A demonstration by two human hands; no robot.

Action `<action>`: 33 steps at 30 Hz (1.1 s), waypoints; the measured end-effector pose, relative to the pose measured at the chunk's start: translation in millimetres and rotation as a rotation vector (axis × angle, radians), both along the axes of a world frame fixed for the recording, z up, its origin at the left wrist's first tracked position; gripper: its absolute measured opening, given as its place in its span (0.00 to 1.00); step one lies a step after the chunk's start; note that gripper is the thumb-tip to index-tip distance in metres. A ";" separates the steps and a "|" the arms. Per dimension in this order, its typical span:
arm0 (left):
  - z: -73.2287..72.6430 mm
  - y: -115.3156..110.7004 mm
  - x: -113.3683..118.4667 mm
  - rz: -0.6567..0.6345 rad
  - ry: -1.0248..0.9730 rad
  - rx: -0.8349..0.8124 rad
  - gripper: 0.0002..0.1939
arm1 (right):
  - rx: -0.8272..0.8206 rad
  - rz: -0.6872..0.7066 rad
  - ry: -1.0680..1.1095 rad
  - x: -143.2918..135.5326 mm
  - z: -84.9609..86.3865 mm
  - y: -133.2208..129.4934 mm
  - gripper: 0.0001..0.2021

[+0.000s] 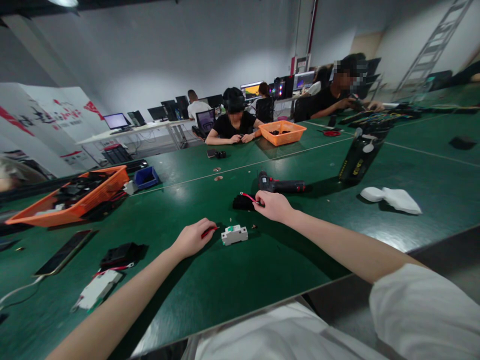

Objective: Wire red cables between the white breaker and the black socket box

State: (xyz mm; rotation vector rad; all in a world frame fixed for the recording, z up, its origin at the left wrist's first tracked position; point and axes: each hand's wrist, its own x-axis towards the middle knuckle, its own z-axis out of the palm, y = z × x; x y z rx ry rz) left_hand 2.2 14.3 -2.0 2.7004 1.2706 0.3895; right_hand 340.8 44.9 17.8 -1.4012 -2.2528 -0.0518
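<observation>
My left hand (195, 237) rests near the table's middle, closed on a red-handled tool (209, 231) whose thin tip points right. Just right of that tip lies a white circuit breaker (234, 234) with a green switch. Beyond it my right hand (273, 205) pinches a short red wire (248, 197) with a metal end, over a black part (243, 202) on the table. A small dark screw-like piece (254, 227) lies right of the breaker. Another white breaker (98, 290) with a red wire and a black block (120, 255) lies at the left.
A power drill (281, 184) lies beyond my right hand. An orange basket (71, 200), a blue bin (146, 178) and a phone (65, 252) are left. Right stand a black bottle (362, 155) and white foam (392, 199). Two people sit across the green table (195, 175) near another orange basket (283, 134).
</observation>
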 end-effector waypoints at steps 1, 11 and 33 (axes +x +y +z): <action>0.2 0.0 0.0 0.000 -0.001 0.001 0.15 | -0.001 0.002 0.000 -0.3 0.3 -0.4 0.09; 0.0 -0.7 -0.3 -0.005 0.002 0.005 0.14 | -0.053 -0.024 -0.088 -2.0 1.1 -1.0 0.17; 0.6 -1.2 -0.1 0.005 0.007 0.015 0.16 | -0.057 -0.033 -0.083 -5.6 -0.8 -2.2 0.17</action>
